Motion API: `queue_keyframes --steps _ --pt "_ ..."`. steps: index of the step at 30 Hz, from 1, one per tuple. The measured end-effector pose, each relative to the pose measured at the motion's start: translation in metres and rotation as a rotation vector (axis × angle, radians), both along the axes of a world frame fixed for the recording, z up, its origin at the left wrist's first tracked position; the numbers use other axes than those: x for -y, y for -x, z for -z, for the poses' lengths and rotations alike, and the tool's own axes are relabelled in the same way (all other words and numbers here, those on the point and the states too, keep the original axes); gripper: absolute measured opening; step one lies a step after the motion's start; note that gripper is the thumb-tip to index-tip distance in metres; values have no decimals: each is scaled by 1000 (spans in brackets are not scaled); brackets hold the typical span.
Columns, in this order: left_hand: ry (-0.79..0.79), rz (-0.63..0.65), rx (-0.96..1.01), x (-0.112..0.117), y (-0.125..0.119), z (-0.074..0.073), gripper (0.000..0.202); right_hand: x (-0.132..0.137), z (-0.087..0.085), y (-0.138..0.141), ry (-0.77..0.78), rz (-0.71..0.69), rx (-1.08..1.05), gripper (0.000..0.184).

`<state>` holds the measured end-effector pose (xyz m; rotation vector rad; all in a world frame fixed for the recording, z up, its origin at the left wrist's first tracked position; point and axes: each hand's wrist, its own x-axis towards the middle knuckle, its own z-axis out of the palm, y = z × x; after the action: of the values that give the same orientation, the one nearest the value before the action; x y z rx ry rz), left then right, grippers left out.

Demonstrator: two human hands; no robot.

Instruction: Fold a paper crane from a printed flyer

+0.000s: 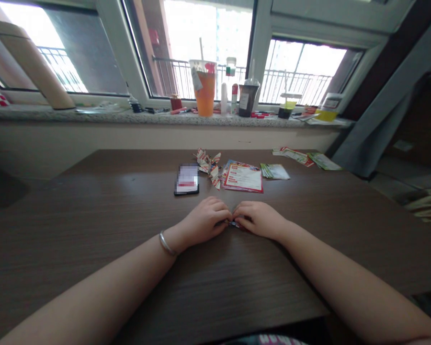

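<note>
My left hand (208, 219) and my right hand (261, 219) meet over the middle of the table, fingertips almost touching. Between them they pinch a small piece of folded paper (234, 224), mostly covered by the fingers. A silvery bangle circles the left wrist. Just beyond the hands lie a stack of red-bordered printed cards (243, 178) and a loose cluster of folded striped paper pieces (214, 175). To the left of that cluster rests a phone (187, 179) with its screen lit and blurred.
Green-and-white cards (275, 171) lie right of the red-bordered stack, with more cards (297, 155) farther back. Along the windowsill (129, 115) stand an orange drink cup (205, 93), a dark drink cup (247, 100), several bottles and a leaning cardboard tube (36, 67).
</note>
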<state>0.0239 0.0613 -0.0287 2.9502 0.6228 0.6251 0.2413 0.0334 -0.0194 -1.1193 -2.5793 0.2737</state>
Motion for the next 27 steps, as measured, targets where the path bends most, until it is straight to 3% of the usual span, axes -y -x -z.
queue_keyframes --steps 12,17,27 --pt "-99 -113 -97 0 3 1 15 -2 7 -2 -27 49 -14 18" --pt "-128 -101 -144 1 2 -2 16 0 3 -2 -65 16 25 22" --pt "-138 -148 -107 6 1 -5 20 11 -6 5 -265 -50 227 23"
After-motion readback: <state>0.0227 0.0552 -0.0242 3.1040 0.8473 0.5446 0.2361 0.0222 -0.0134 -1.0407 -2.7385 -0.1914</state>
